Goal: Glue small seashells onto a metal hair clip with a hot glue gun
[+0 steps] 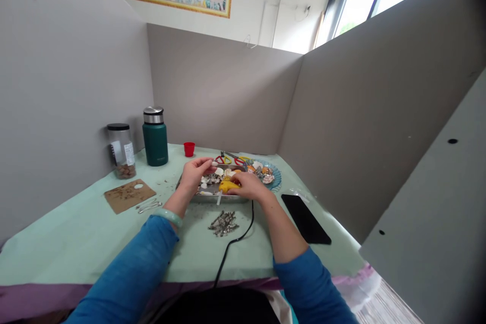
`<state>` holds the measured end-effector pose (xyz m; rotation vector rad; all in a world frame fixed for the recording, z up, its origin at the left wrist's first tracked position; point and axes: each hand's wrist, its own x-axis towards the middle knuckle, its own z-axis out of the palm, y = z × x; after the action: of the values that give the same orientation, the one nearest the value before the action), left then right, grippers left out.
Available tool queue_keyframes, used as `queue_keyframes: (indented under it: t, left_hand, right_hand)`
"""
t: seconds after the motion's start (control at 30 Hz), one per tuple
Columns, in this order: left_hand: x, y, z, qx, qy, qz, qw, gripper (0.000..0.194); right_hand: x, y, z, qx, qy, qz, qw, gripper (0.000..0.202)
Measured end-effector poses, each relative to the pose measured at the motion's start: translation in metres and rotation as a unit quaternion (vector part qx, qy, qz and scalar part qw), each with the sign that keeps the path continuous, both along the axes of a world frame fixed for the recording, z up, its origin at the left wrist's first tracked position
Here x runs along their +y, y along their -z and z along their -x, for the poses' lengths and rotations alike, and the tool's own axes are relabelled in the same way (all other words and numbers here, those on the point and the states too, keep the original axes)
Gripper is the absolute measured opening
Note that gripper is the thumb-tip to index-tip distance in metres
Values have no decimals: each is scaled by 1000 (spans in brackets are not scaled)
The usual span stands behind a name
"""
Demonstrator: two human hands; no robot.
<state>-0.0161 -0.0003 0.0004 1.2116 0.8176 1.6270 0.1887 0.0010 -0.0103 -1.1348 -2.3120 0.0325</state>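
My right hand (248, 185) is wrapped round a yellow hot glue gun (226, 186) above the metal tray. A white glue stick (219, 198) sticks out of its near end. My left hand (195, 169) is closed in a pinch over the tray's left part, on a small whitish shell (214, 163). Shells and small pieces lie in the metal tray (207, 198), partly hidden by my hands. Right behind my right hand, a blue plate (278, 178) bears more shells. A heap of small metal clips (223, 224) lies on the table in front of the tray.
A black cord (228, 248) runs over the near edge. At right lies a black phone (306, 218). Cardboard (129, 196), a jar (121, 152) and a green flask (155, 139) stand or lie left. Behind are a red cup (189, 149) and pliers (224, 158). Grey partitions (224, 96) enclose the table.
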Motion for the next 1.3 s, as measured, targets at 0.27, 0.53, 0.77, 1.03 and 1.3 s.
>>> queue_keyframes:
  t: [0.27,0.53,0.77,1.03,1.3]
  left_hand:
    - [-1,-1,-1,-6,1,5,1000,40]
    - [0,-1,0,-4,-5,1,1000,39]
    - [0,-1,0,-11,-14,2,1000,37]
    - [-1,-1,-1,-9,-12,7,1000,36]
    - [-4,-3,-2,-6,-9,20,1000,38]
  right_hand:
    - [-4,2,5,10,26,20,999,18]
    - [8,-1,2,315,-8,111,943,32]
    - [-1,-19,10,611,-104,315,719,48]
    - [-6,-17,11,652,-142,318,674,39]
    - [-3,-6,17,568,-99,278,768,35]
